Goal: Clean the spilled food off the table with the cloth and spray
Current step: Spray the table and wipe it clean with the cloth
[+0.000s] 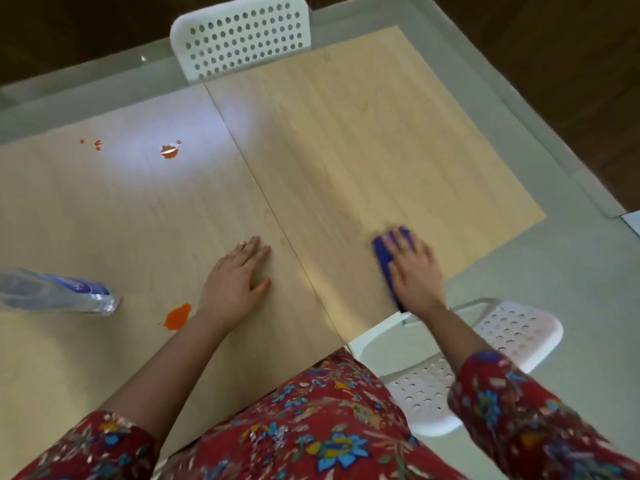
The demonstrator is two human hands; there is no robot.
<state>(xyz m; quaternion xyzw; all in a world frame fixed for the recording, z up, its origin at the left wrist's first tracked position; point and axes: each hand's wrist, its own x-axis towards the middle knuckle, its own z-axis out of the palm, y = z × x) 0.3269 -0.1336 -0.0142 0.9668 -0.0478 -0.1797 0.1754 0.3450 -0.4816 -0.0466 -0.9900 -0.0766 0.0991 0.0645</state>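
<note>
A blue cloth point(382, 252) lies on the light wooden table point(346, 133) near its right front edge, and my right hand point(415, 271) presses flat on top of it with fingers spread. My left hand point(235, 282) rests flat on the table near the seam between the two tabletops. An orange food blob point(177, 317) sits just left of my left wrist. Another orange spill point(170, 150) lies farther back, with small orange drops point(97, 144) to its left. A clear spray bottle point(59, 292) with a blue label lies on its side at the left edge.
A white perforated chair point(242, 36) stands at the table's far side. A second white perforated chair point(512, 334) stands at the near right, beside my body. Grey-green floor point(554, 271) surrounds the table. A bright light reflection falls around the far spill.
</note>
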